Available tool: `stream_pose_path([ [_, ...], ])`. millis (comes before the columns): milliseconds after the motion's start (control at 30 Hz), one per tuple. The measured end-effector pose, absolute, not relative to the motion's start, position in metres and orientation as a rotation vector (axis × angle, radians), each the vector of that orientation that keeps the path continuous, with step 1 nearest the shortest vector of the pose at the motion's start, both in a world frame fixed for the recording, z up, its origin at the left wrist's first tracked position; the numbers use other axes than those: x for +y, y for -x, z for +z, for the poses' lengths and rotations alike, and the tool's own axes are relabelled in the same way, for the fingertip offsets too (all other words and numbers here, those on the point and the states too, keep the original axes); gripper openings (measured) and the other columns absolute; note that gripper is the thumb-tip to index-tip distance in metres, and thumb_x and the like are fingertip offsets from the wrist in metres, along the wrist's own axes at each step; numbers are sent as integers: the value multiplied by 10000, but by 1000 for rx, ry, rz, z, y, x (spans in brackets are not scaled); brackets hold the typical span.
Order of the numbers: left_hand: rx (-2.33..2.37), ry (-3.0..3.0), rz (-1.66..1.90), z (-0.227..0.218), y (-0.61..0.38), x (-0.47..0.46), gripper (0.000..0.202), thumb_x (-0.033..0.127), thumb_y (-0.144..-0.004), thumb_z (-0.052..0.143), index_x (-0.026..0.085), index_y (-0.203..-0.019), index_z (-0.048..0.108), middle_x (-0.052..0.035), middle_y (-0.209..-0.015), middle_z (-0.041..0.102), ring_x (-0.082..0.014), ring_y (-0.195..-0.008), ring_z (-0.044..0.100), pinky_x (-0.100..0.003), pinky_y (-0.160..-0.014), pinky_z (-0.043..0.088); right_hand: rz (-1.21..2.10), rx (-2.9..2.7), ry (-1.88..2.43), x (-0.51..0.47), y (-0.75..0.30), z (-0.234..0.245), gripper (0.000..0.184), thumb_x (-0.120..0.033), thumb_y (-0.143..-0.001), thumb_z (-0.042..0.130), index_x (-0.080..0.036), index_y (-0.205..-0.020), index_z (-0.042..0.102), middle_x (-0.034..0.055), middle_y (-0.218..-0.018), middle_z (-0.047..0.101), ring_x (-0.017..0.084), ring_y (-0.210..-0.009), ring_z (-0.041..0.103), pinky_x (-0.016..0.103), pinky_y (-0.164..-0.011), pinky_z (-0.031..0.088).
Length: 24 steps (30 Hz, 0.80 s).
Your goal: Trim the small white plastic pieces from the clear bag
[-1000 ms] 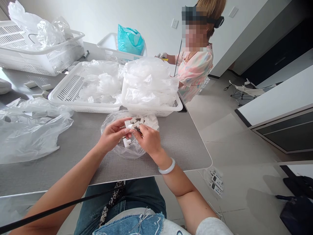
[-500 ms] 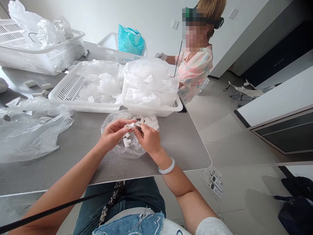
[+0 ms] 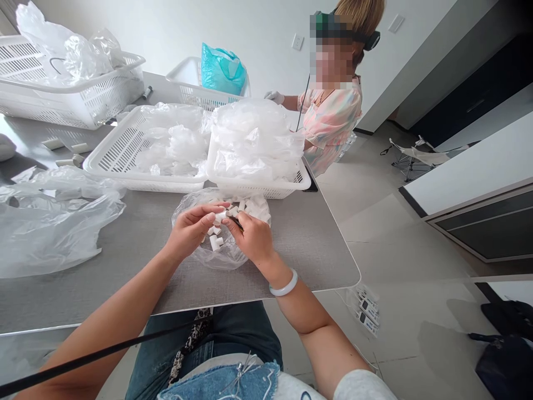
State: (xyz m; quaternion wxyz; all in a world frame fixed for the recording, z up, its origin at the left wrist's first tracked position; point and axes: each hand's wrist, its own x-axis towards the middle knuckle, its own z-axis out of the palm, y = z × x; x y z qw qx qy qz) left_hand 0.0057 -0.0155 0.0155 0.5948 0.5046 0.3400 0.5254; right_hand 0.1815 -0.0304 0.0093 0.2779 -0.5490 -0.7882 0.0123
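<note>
My left hand (image 3: 190,230) and my right hand (image 3: 250,239) are close together above a clear plastic bag (image 3: 245,256) on the table. Between their fingers is a small white plastic pipe fitting (image 3: 220,215). My right fingers also pinch a small dark tool (image 3: 237,222), mostly hidden, so its exact kind is unclear. The bag holds several white fittings, and a white tee fitting (image 3: 215,242) lies just below my left hand.
White slotted baskets (image 3: 112,166) heaped with plastic film stand beyond the bag on a grey table (image 3: 291,261). Loose film (image 3: 50,228) lies to my left. A co-worker (image 3: 328,111) with a gloved hand stands beyond the table. A black cable (image 3: 91,355) crosses my left forearm.
My hands have drawn slightly closer, and the white fitting has shifted a little lower between them. The co-worker's gloved hand has moved slightly.
</note>
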Motion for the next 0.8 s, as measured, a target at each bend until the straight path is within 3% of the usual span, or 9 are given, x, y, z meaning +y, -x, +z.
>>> stream_pose_path([
  [67, 805, -1198, 1245, 14, -6, -15, 286, 467, -732, 870, 234, -893, 826, -122, -1163, 777, -324, -1175, 673, -370, -867, 590, 31, -2133, 1480, -31, -181, 9, 588, -580, -1057, 281, -201, -697, 551, -12, -552, 517, 102, -497, 502, 232, -476, 233],
  [200, 806, -1209, 1252, 14, -7, -14, 392, 395, -717, 895, 259, -1071, 800, -100, -1145, 776, -260, -992, 722, -338, -783, 604, 42, -2148, 1497, -32, -180, 9, 550, -545, -1063, 309, -199, -719, 562, -10, -568, 533, 104, -512, 523, 226, -481, 234],
  [300, 804, -1192, 1226, 14, -9, -13, 365, 399, -709, 897, 241, -1028, 814, -93, -1063, 791, -232, -894, 724, -330, -755, 607, 28, -2144, 1513, -31, -181, 9, 537, -556, -1057, 318, -201, -738, 564, -9, -584, 541, 110, -529, 537, 229, -486, 235],
  [467, 878, -1317, 1315, 11, -11, -13, 275, 403, -718, 888, 251, -938, 825, -57, -941, 800, -120, -563, 556, -291, -551, 533, 58, -2158, 1535, -30, -181, 10, 534, -576, -1047, 332, -205, -744, 569, -18, -567, 523, 115, -512, 527, 238, -486, 230],
  [667, 920, -1391, 1473, 8, -14, -18, 257, 379, -706, 901, 269, -909, 789, -40, -972, 785, -210, -803, 712, -332, -665, 583, 160, -2139, 1580, -34, -178, 16, 488, -527, -1050, 369, -205, -752, 582, -11, -595, 574, 117, -543, 556, 234, -496, 223],
  [800, 941, -1439, 1528, 6, -16, -20, 238, 387, -724, 887, 258, -880, 762, -49, -966, 778, -264, -940, 734, -389, -766, 607, 245, -2139, 1560, -36, -178, 19, 500, -526, -1055, 350, -211, -732, 565, -25, -573, 546, 107, -507, 512, 231, -494, 242],
])
